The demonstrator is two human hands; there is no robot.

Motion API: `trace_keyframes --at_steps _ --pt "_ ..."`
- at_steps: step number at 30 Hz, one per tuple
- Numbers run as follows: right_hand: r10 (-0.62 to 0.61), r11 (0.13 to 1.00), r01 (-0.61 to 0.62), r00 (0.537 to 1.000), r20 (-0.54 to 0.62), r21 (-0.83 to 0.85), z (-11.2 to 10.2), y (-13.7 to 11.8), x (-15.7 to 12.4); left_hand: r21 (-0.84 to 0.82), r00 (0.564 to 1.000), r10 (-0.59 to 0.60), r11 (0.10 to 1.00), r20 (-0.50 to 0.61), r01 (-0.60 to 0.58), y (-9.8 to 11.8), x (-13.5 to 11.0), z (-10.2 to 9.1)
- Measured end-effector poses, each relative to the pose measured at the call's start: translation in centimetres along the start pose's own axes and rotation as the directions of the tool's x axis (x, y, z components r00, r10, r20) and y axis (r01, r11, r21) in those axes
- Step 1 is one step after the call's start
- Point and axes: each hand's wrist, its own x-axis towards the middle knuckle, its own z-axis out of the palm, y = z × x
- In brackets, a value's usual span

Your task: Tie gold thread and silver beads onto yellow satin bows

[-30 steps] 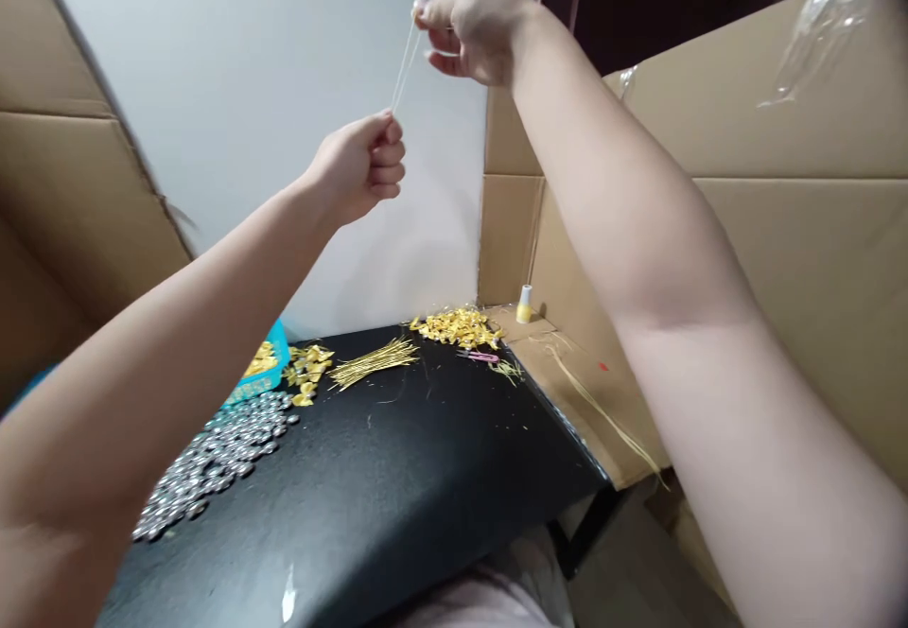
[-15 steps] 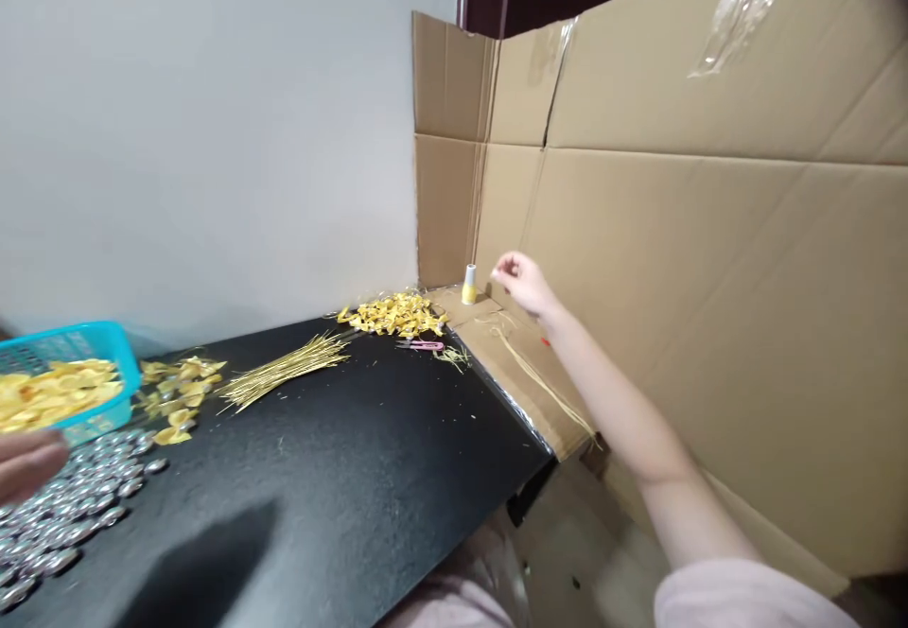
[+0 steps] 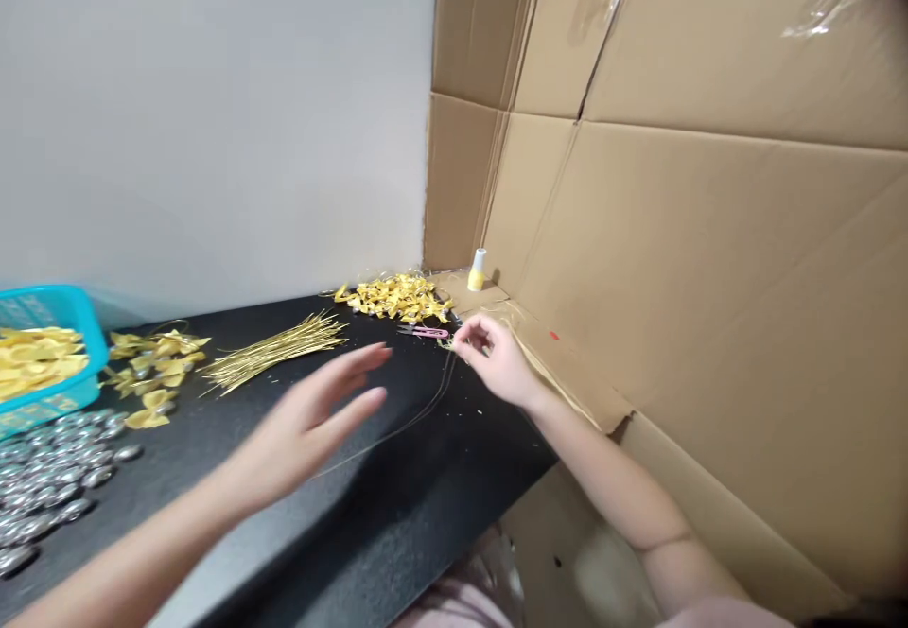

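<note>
My right hand (image 3: 495, 360) pinches the end of a thin gold thread (image 3: 418, 412) near the table's right edge. The thread curves left and down across the black table (image 3: 397, 514). My left hand (image 3: 312, 425) hovers over the table with fingers stretched out, just above the thread, holding nothing. Small pink scissors (image 3: 426, 332) lie just beyond my right hand. A bundle of gold wires (image 3: 273, 354) lies further left.
A heap of yellow bows (image 3: 393, 297) and a small yellow-and-white spool (image 3: 478, 270) sit at the back corner. More bows (image 3: 152, 363), a blue basket (image 3: 43, 358) of bows and several silver beads (image 3: 49, 491) lie left. Cardboard walls (image 3: 695, 259) close the right side.
Both hands came down from holding the thread up in the air. My right hand reached to the cardboard ledge, then drew back to the table edge; my left hand swung in, open.
</note>
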Motion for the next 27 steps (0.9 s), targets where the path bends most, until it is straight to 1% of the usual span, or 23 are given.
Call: trace_keyframes --at_steps 1,2,3,4,5,6,7,9,10,11,13,14,15,16,17,19,21,23,25,27 --pt "-0.025 1.000 0.025 1.000 0.008 0.000 0.4 -0.4 -0.2 -0.158 0.995 -0.030 0.986 0.100 0.046 0.1 1.3 2.5" --pt "-0.039 0.999 0.039 0.999 0.013 -0.008 0.8 -0.7 -0.5 -0.342 0.980 -0.027 0.935 0.198 0.095 0.2 2.7 5.0" --pt "-0.041 0.999 0.042 0.999 0.015 -0.022 1.0 -0.7 -0.8 -0.505 0.957 -0.011 0.848 0.289 0.162 0.3 4.0 7.1" --pt "-0.035 0.999 0.036 0.999 0.018 -0.040 1.2 -0.6 -1.1 -0.602 0.931 -0.008 0.760 0.366 0.243 0.4 5.0 8.9" --pt "-0.021 0.998 0.022 1.000 0.020 -0.058 1.3 -0.2 -1.5 -0.657 0.922 -0.024 0.694 0.386 0.293 0.3 5.8 10.2" --pt "-0.001 0.997 0.003 1.000 0.020 -0.074 1.2 0.2 -1.9 -0.682 0.913 -0.046 0.650 0.406 0.336 0.1 6.3 11.1" --pt "0.019 0.996 -0.018 1.000 0.018 -0.088 1.1 0.8 -2.3 -0.683 0.904 -0.072 0.631 0.420 0.368 -0.2 6.5 11.6" --pt "0.051 0.993 -0.050 0.999 0.013 -0.109 0.3 2.1 -2.9 -0.651 0.890 -0.117 0.641 0.440 0.406 -1.1 6.4 12.0" --pt "0.063 0.990 -0.061 0.998 0.012 -0.126 -0.5 2.7 -3.1 -0.627 0.885 -0.137 0.657 0.446 0.418 -1.6 6.2 12.0" --pt "0.075 0.984 -0.073 0.997 0.007 -0.164 -1.5 3.4 -3.2 -0.607 0.884 -0.158 0.673 0.440 0.422 -2.0 6.0 11.9" --pt "0.110 0.937 -0.109 0.994 -0.016 -0.332 -4.6 4.8 -3.1 -0.585 0.895 -0.205 0.695 0.396 0.418 -2.8 5.8 11.9" --pt "0.132 0.862 -0.148 0.989 -0.066 -0.485 -6.4 5.6 -2.9 -0.583 0.903 -0.229 0.700 0.364 0.413 -3.0 5.8 11.9" --pt "0.144 0.731 -0.179 0.984 -0.108 -0.658 -8.3 6.5 -2.7 -0.584 0.909 -0.250 0.702 0.333 0.407 -3.2 5.8 11.9" --pt "0.159 0.668 -0.209 0.978 -0.137 -0.715 -10.1 7.4 -2.6 -0.588 0.914 -0.265 0.702 0.308 0.402 -3.3 5.9 11.9" --pt "0.173 0.624 -0.231 0.972 -0.157 -0.746 -11.6 8.4 -2.5 -0.592 0.916 -0.275 0.701 0.290 0.398 -3.3 6.0 11.9" --pt "0.205 0.538 -0.255 0.964 -0.169 -0.803 -13.7 10.1 -2.6 -0.595 0.918 -0.282 0.699 0.279 0.396 -3.3 6.1 11.9" --pt "0.231 0.471 -0.259 0.959 -0.165 -0.843 -14.3 11.3 -2.8 -0.598 0.918 -0.279 0.697 0.282 0.396 -3.3 6.0 11.8" --pt "0.247 0.421 -0.257 0.955 -0.163 -0.870 -14.1 11.9 -3.0 -0.606 0.919 -0.273 0.692 0.285 0.393 -3.2 5.8 11.8" --pt "0.251 0.390 -0.258 0.953 -0.167 -0.884 -13.7 12.0 -3.1 -0.613 0.921 -0.267 0.689 0.283 0.387 -3.2 5.6 11.8" --pt "0.244 0.381 -0.256 0.955 -0.170 -0.888 -13.5 12.0 -3.1 -0.613 0.923 -0.261 0.691 0.282 0.383 -3.1 5.5 11.7"
